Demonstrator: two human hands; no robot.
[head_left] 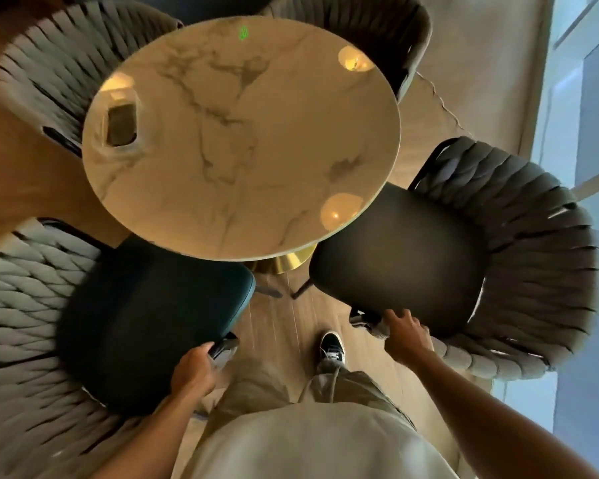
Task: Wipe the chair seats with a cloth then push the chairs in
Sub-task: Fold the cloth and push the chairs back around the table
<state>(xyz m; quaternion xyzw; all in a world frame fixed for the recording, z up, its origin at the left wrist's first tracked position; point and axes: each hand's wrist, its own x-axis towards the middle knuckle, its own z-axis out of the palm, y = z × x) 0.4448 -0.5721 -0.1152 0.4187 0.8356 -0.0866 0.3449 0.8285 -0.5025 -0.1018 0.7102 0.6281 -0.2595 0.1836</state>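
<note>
Right at the bottom, a pale shirt and khaki trousers, and one dark sneaker [331, 347] planted on the wooden floor [284, 323] between two chairs. The left hand [194, 369] is on the end of the near-left chair's arm, fingers curled round the dark frame tip, a firm hold. The right hand [407, 335] reaches to the arm end of the near-right chair; the fingers are bent over the frame there, though how tightly they close is hard to tell. No cloth can be made out in either hand.

The teal seat [153, 316] of the left chair sits just under the table's edge, its woven grey back [18, 305] sweeping round to the left. The black seat [402, 257] of the right chair is angled toward the table, touching distance from the rim, its woven back [540, 236] curving away right.

Between them, the gold pedestal base [287, 262]. Above it, the round marble table top [239, 133], glossy with lamp reflections. Beyond, two more woven chairs, far left [49, 63] and far right [388, 25], tucked close.
</note>
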